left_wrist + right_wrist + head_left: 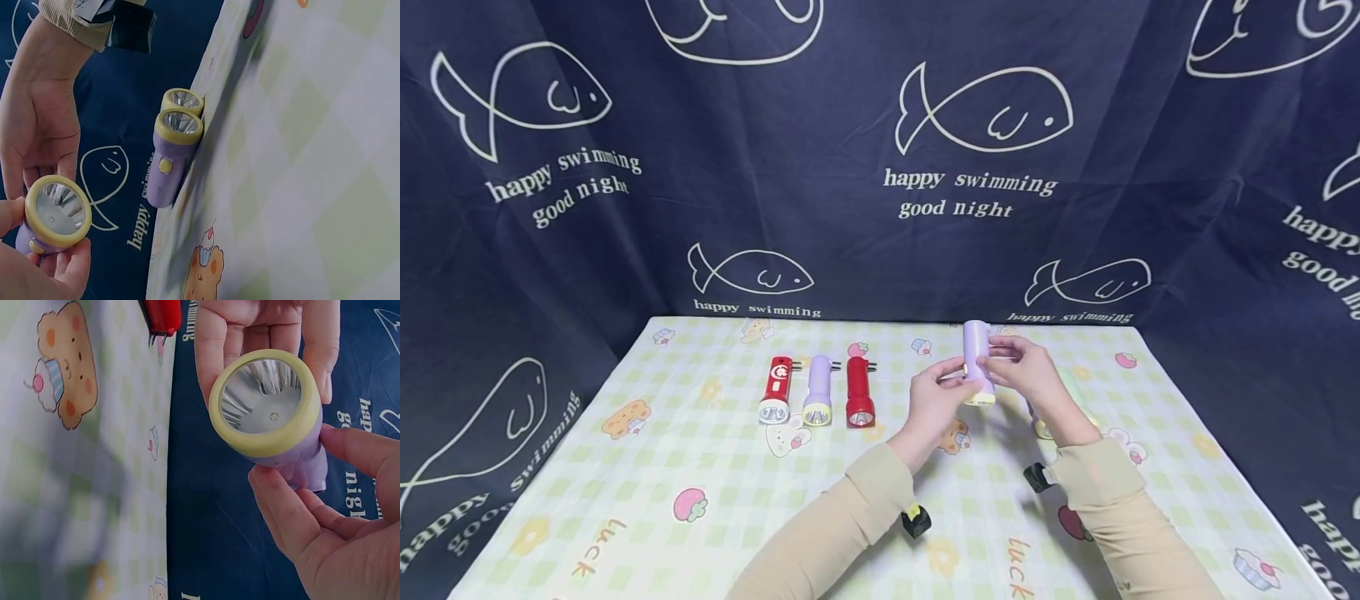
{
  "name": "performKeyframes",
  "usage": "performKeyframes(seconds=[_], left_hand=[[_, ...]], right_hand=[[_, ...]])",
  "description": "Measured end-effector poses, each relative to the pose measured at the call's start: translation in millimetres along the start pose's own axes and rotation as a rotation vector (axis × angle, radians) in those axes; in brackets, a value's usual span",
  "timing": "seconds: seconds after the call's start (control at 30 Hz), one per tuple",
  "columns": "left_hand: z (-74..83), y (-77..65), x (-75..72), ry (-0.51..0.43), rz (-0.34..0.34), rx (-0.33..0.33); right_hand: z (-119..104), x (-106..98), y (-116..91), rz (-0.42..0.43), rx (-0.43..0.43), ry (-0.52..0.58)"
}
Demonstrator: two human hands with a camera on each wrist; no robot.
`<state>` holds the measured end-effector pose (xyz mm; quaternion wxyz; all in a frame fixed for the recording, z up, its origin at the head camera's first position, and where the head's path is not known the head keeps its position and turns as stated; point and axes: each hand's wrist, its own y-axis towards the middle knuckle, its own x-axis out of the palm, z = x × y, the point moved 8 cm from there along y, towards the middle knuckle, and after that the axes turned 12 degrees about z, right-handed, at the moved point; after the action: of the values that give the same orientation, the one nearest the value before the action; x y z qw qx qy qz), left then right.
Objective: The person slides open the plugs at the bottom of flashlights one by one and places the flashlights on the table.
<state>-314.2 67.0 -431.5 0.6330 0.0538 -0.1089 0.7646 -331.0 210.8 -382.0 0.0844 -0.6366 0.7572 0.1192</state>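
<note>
A purple flashlight (pixel 976 346) with a yellow rim is held above the far part of the table, its lens end lower and its other end up. My left hand (pixel 934 408) grips its left side near the lens end. From the right, my right hand (pixel 1026 371) pinches the body with fingers and thumb. The right wrist view shows the flashlight's yellow rim (pixel 270 447) and silver reflector between both hands. On its side a small yellow switch (pixel 36 247) shows in the left wrist view.
Left on the table lie a red flashlight with white rim (pixel 777 387), a purple one (pixel 820 383) and a red one (pixel 858 387), plugs rightward. Behind my right wrist, another purple flashlight (pixel 169 172) lies beside a yellow-rimmed one (pixel 192 100), partly hidden. A dark fish-print curtain (pixel 850 167) hangs behind.
</note>
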Motion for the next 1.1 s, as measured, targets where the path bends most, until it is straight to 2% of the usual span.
performKeyframes(seconds=[0.33, 0.53, 0.87, 1.1], left_hand=[[2.9, 1.0, -5.5, 0.007, -0.061, 0.068], [-0.8, -1.5, -7.5, 0.013, -0.097, 0.078], [-2.1, -5.3, -12.5, 0.015, -0.096, 0.061], [0.5, -5.0, -12.7, 0.022, -0.118, 0.108]], right_hand=[[0, 3, -2, -0.051, 0.08, 0.115], [1, 5, -5, -0.085, 0.12, 0.154], [3, 8, -5, -0.102, 0.131, 0.197], [4, 11, -3, -0.086, 0.131, 0.205]])
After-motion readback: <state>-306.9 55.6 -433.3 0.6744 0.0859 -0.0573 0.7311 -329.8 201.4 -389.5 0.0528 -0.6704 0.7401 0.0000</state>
